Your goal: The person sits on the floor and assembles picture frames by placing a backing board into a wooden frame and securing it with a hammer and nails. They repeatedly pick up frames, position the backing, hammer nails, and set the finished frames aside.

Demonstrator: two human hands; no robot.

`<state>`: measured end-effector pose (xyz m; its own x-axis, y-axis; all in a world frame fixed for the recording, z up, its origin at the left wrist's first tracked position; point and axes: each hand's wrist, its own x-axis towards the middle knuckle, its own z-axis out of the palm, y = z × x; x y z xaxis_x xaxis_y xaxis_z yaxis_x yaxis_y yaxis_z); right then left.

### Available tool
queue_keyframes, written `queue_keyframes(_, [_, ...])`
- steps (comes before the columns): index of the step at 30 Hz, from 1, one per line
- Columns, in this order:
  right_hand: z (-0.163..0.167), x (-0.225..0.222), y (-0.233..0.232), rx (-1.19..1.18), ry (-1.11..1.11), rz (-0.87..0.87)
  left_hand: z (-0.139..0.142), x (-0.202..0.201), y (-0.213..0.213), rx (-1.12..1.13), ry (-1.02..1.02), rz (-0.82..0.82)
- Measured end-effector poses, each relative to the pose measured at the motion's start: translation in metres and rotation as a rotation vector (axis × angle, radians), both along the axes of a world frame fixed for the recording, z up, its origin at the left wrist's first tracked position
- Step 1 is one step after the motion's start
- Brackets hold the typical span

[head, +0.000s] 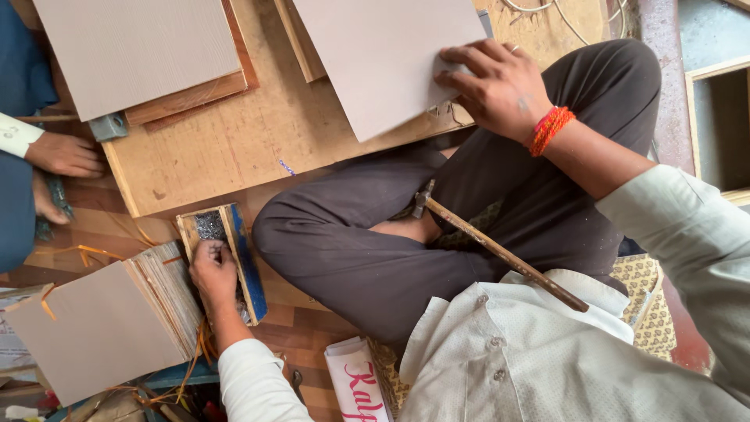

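The left hand dips its fingers, bunched together, into the small wooden box of nails beside the knee. The right hand, fingers spread, presses the grey laminate sheet flat on the plywood board. Best keep that pressure steady; a hammer rests on the lap.

Grey laminate sheet, red-orange wrist thread (trousers dark brown).

Small wooden nail box on floor; grey laminate sheet flat on plywood.
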<state>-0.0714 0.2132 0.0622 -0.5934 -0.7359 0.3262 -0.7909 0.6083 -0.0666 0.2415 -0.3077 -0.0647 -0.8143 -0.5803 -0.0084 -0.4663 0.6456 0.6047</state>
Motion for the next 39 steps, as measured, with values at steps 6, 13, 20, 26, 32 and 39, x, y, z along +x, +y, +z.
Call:
queue_keyframes(6, [-0.001, -0.024, 0.003, -0.062, -0.095, -0.01, -0.012, 0.004, -0.004, -0.062, 0.111, 0.03])
queue_keyframes(13, [-0.007, -0.044, -0.007, -0.115, -0.123, -0.002, 0.023, -0.045, 0.032, -0.021, 0.46, 0.186])
queue_keyframes(20, [0.033, 0.074, 0.011, -0.164, -0.52, 0.009, 0.1, -0.161, 0.162, 0.157, 0.598, -0.261])
queue_keyframes(26, [0.042, 0.157, 0.042, -0.111, -0.945, -0.071, 0.103, -0.283, 0.28, 0.168, 0.467, -0.593])
queue_keyframes(32, [0.058, 0.144, 0.066, -0.497, -0.747, -0.184, 0.078, -0.315, 0.306, -0.045, 0.42, -0.677])
queue_keyframes(39, [0.039, 0.103, 0.076, -0.353, -0.654, -0.386, 0.073, -0.313, 0.301, 0.007, 0.392, -0.703])
